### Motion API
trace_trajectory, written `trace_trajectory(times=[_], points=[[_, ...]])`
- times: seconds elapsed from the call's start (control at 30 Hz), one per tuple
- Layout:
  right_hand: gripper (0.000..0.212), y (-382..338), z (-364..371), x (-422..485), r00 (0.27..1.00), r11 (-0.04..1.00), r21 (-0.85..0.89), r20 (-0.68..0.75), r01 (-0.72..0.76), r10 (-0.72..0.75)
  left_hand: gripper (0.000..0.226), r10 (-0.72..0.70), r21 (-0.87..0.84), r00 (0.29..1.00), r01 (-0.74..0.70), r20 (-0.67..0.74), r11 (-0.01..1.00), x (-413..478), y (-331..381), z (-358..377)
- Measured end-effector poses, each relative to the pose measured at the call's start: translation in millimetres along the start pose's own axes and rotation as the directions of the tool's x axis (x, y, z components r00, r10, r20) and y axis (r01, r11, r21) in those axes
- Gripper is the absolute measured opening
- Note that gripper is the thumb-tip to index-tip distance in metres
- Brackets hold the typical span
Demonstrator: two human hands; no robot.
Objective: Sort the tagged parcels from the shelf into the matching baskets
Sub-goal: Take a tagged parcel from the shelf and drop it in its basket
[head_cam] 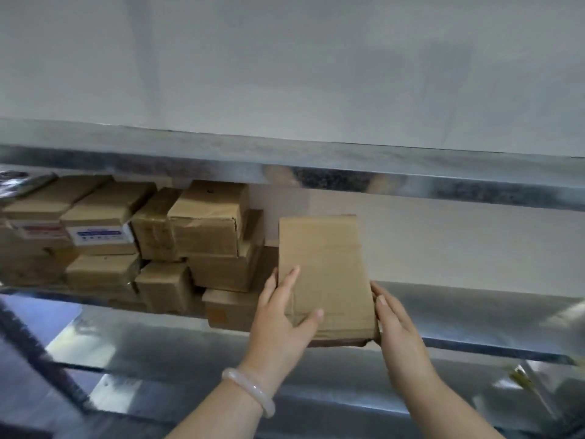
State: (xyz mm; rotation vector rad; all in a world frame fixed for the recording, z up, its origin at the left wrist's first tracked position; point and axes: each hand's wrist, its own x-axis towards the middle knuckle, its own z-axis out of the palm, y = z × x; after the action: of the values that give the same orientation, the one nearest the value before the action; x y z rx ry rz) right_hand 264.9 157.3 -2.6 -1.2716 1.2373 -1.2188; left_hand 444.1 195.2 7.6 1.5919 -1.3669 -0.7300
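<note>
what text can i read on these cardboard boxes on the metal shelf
White label with blue band, on a stacked brown cardboard box: too blurred to read.
White label with red band, on the box to its left: too blurred.
Brown cardboard parcel being held: no text shows.

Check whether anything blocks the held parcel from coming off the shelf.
Nothing visible does. The left hand and right hand hold the parcel over the shelf edge; the stacked parcels stand to its left, not in front.
</note>
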Motion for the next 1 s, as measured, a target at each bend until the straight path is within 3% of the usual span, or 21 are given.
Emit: trace_trajectory(times=[0.17,0.3,0.33,0.43,0.57,0.63,0.73,0.87,0.93,1.0], points=[[0.025,-9.6,-0.6,-11.5,0.988,0.993,0.108,0.145,0.037,-0.052,0.07,0.028,-0.051,0.992,-0.035,-0.124,0.998,-39.4,0.5,-14.0],[0.079,-15.3,19.3,-28.6,0.935,0.988,0.15,0.345,0.035,-0.085,0.066,0.068,0.009,0.972,-0.068,-0.225,0.998,-63.5,6.1,-35.6],[0.083,-15.5,25.9,-32.9,0.922,0.984,0.173,0.374,0.043,-0.105,0.069,0.092,0.061,0.965,-0.079,-0.247,0.995,-68.6,7.5,-41.1],[0.065,-24.0,49.1,-44.4,0.897,0.971,0.235,0.422,0.029,-0.129,0.074,0.132,0.129,0.936,-0.095,-0.326,0.987,-81.7,9.3,-66.1],[0.033,-38.2,85.7,-57.4,0.887,0.962,0.255,0.417,0.097,-0.2,0.069,0.126,0.073,0.891,-0.105,-0.436,0.992,-103.0,3.6,-108.2],[0.034,-44.8,105.2,-64.7,0.883,0.952,0.269,0.397,0.148,-0.25,0.067,0.111,0.049,0.852,-0.1,-0.512,0.994,-113.6,-3.5,-128.6],[0.063,-53.5,143.4,-74.1,0.867,0.951,0.297,0.45,0.081,-0.214,0.068,0.06,0.016,0.817,-0.062,-0.574,0.998,-128.3,-19.0,-163.7],[0.078,-64.0,208.3,-96.5,0.729,0.959,0.268,0.675,-0.093,-0.118,0.075,-0.044,0.042,0.799,0.087,-0.6,0.995,-149.6,-44.1,-225.7],[0.075,-65.7,243.3,-114.9,0.709,0.97,0.242,0.687,-0.016,-0.16,0.095,-0.155,0.016,0.8,0.201,-0.58,0.98,-160.1,-54.9,-257.8],[0.076,-66.7,278.6,-132.9,0.701,0.971,0.18,0.672,0.158,-0.238,0.121,-0.301,-0.071,0.802,0.309,-0.517,0.948,-169.8,-65.7,-287.3]])
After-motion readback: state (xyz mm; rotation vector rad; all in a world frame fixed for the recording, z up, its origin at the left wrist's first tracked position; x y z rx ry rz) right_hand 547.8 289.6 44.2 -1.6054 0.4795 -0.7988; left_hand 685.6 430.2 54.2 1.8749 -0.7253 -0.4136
